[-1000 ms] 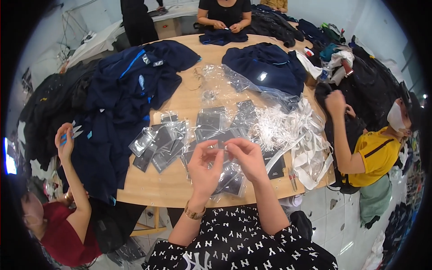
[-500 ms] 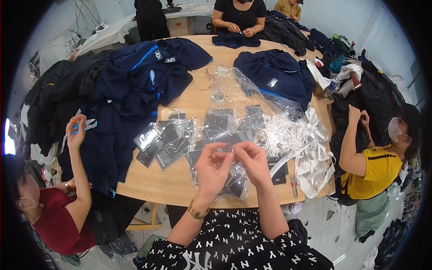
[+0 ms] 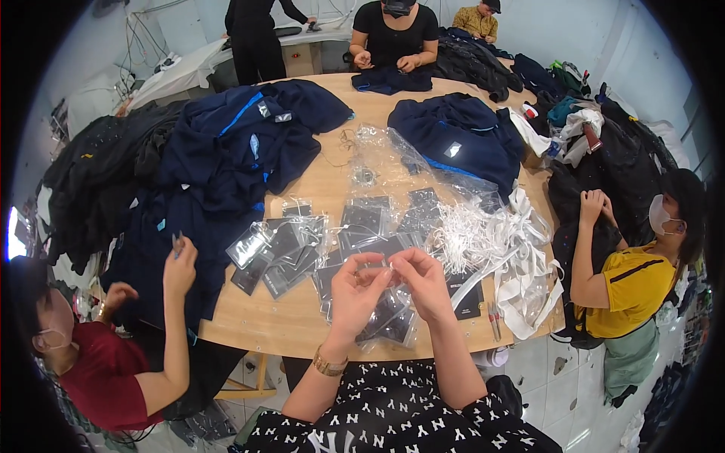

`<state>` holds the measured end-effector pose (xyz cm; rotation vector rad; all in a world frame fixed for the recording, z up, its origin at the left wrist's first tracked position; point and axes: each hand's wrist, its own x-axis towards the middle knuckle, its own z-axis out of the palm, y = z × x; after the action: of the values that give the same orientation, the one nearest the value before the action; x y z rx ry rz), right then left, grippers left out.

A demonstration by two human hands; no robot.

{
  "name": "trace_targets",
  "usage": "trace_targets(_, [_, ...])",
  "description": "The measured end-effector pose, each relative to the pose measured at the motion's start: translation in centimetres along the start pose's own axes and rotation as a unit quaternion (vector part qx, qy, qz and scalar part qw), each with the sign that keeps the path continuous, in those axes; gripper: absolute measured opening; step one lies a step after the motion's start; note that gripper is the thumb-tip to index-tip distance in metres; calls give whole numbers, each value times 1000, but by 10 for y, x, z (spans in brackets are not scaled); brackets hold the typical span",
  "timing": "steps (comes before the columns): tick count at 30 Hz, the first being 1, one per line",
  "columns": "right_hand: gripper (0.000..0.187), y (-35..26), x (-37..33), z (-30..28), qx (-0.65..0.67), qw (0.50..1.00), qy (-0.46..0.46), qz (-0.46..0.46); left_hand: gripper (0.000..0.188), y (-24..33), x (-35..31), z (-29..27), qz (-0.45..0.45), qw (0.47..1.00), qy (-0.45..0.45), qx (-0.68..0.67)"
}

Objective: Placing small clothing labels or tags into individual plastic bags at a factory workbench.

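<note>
My left hand (image 3: 356,293) and my right hand (image 3: 425,285) meet fingertip to fingertip above the table's near side. Thumbs and forefingers of both pinch a small white tag string (image 3: 390,265); its ends are too small to make out. Below my hands lie dark hang tags (image 3: 389,321) in clear plastic sleeves, partly hidden by my fingers. More sleeved tags (image 3: 283,249), some with white strings, lie in a loose heap to the left. Just right of my hands is a pile of white tag strings (image 3: 462,234).
White tape (image 3: 529,294) and small snips (image 3: 495,321) lie at the right on the wooden table (image 3: 257,325). Navy garments (image 3: 226,151) cover its left side; another navy garment (image 3: 461,136) and clear plastic (image 3: 370,155) lie farther back. Co-workers sit left, right and across.
My hands keep their pinch, with little movement. The left co-worker's raised hand has come down and right, now holding snips. The person across has drawn their hands apart. The view has shifted slightly.
</note>
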<state>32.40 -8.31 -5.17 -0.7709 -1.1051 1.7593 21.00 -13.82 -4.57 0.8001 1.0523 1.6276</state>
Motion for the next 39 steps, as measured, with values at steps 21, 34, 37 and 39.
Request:
trace_targets(21, [12,-9,-2,-7,-75,996,-41,-11,24,-5,5,-6,11,998,-70,-1])
trace_targets(34, [11,-10,-10,20,-65,994,67,-65,18,-19,4,5,83,996,17,18])
trace_targets(37, [10,-11,-5,17,-31,997,53,-40,15,-9,5,5,100,995,20,1])
trace_targets(39, [9,-9,-1,11,65,997,33,-27,17,-5,7,4,65,996,-6,64])
